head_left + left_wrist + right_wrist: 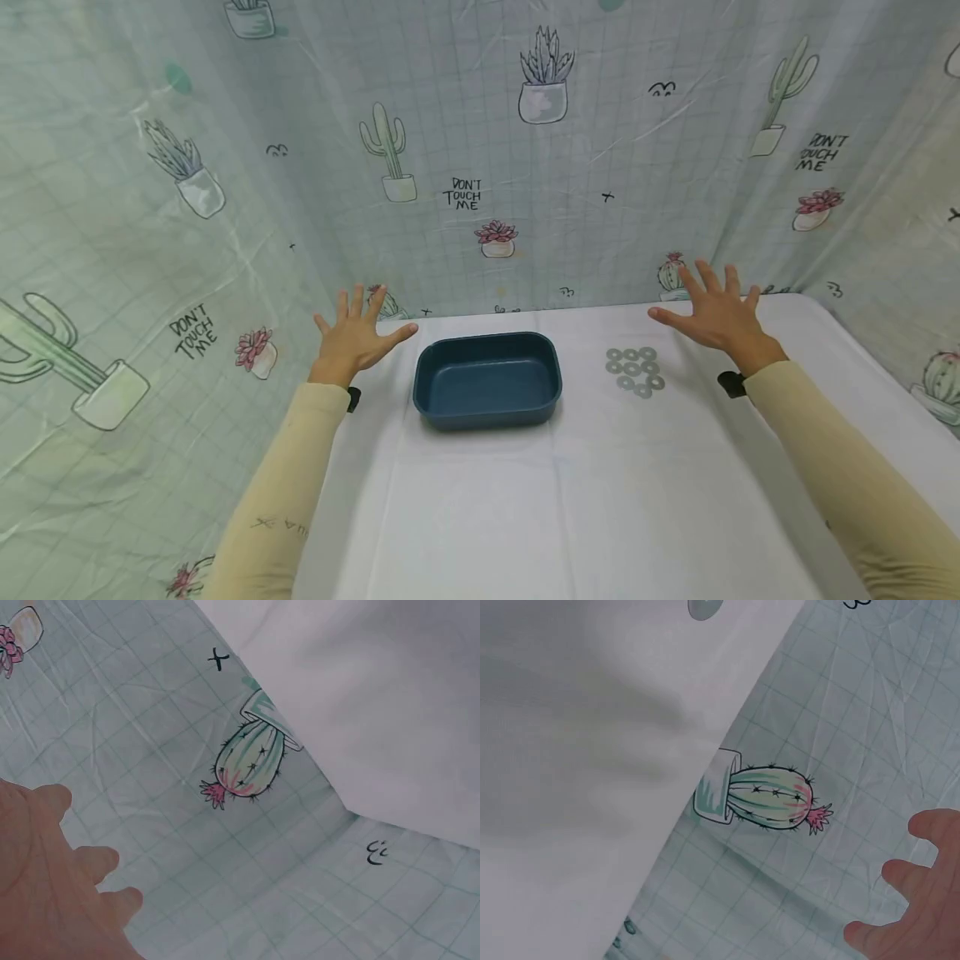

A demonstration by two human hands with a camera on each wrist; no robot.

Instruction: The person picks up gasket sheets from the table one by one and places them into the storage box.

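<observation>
My left hand (356,337) hovers with its fingers spread at the left of a dark blue rectangular tray (487,419), holding nothing. On the other side my right hand (720,317) is also spread wide and holds nothing. Several flat, greyish washer-like rings (632,367) lie in a close cluster between the tray and the right hand. In the left wrist view, part of the left hand (60,877) shows at the lower left. The right wrist view has part of the right hand (919,892) at the lower right, and one ring (705,606) at the top edge.
A white-covered table (480,508) carries the tray and rings. Behind it and at both sides hangs a pale green curtain (450,108) printed with potted cacti and lettering. Dark bands (731,383) circle both wrists.
</observation>
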